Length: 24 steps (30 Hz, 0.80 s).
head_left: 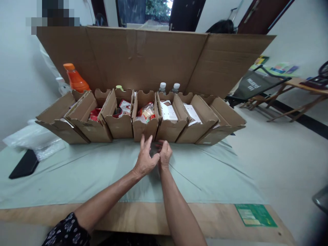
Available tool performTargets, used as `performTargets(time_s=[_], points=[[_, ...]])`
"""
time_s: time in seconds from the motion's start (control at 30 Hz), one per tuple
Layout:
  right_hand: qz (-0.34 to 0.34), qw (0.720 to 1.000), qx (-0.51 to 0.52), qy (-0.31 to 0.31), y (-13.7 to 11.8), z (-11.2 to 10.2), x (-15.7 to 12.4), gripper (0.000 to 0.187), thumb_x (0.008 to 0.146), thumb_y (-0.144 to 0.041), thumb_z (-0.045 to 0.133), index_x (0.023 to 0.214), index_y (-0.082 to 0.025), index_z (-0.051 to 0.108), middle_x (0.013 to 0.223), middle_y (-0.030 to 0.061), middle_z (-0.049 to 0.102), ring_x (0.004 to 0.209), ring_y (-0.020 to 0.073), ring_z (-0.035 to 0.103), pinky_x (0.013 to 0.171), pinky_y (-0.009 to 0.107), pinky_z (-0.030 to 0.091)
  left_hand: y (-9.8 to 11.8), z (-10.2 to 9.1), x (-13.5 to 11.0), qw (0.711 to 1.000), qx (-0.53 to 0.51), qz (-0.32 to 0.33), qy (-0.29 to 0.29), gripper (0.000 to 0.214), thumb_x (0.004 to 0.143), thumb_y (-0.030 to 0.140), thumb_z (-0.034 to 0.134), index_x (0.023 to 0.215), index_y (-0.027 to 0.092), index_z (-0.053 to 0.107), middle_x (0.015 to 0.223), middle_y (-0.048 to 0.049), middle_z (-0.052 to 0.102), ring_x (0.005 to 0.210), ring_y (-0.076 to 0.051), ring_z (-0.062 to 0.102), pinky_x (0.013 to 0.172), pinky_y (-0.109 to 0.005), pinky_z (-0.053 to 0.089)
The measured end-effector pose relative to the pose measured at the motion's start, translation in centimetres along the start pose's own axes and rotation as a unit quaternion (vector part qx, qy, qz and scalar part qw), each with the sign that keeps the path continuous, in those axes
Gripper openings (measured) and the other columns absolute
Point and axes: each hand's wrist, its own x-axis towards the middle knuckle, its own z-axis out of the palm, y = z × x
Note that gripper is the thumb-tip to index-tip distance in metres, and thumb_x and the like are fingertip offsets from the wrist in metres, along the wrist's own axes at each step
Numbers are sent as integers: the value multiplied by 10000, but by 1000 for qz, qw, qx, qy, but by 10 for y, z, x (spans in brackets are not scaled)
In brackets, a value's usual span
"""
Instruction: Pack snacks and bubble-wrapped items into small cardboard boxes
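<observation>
Both hands are close together over the green cloth, just in front of the middle cardboard bin (145,131). My left hand (146,159) has its fingers stretched out and apart, their tips by the bin's lower front. Beside it, my right hand (165,153) is closed, its fingers curled inward; whether something small is in them is hidden. Inside the middle bin lie clear and red snack packets (147,112). To its right, another bin holds a white box (168,111); to its left, one holds a red and white packet (125,106).
A tall cardboard panel (153,58) stands behind the row of bins. An orange bottle (77,78) and clear bottles (175,87) show behind them. Bubble wrap (48,148) and a black flat object (24,164) lie left. A green card (255,215) lies on the wooden front edge.
</observation>
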Motion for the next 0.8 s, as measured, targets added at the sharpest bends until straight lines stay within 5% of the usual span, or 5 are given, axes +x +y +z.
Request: performTargets(time_s=[0.23,0.4,0.53,0.63,0.8], points=[[-86,995,-21,-45,-41,3,-25,392,892,-538,506,819,-191,674,822,57,727,731,195,674,747,344,529,-24,-68,-67,988,127,-15,-85,544,820,205,647,1364,178,650,1591,-199,461,1474,-361,453,1187,-581,408],[-212,953,-100,-192,-114,40,-39,368,983,-370,490,1283,-204,624,855,18,741,708,167,674,760,315,546,-48,-119,-138,980,189,32,59,322,905,230,588,1189,216,739,1350,-143,695,1289,-311,642,1059,-518,561],[-218,849,-389,-282,-165,93,-28,623,979,-229,523,1567,-137,339,897,90,772,844,257,733,840,378,527,-56,-126,-165,963,209,88,148,263,902,174,572,1091,219,750,1226,-125,750,1203,-291,693,970,-465,616],[-193,778,-533,-272,-181,123,-23,517,990,-206,515,1494,-134,428,1019,175,770,963,315,739,830,386,513,-57,-123,-166,956,210,111,175,262,882,137,563,1052,212,748,1198,-126,755,1191,-287,698,952,-451,625],[-211,761,-559,-253,-178,125,-32,325,990,-145,441,1263,-196,610,1011,156,775,951,293,737,773,328,469,-55,-126,-164,959,191,92,190,252,873,170,572,1064,194,735,1240,-146,729,1157,-292,708,943,-454,628]])
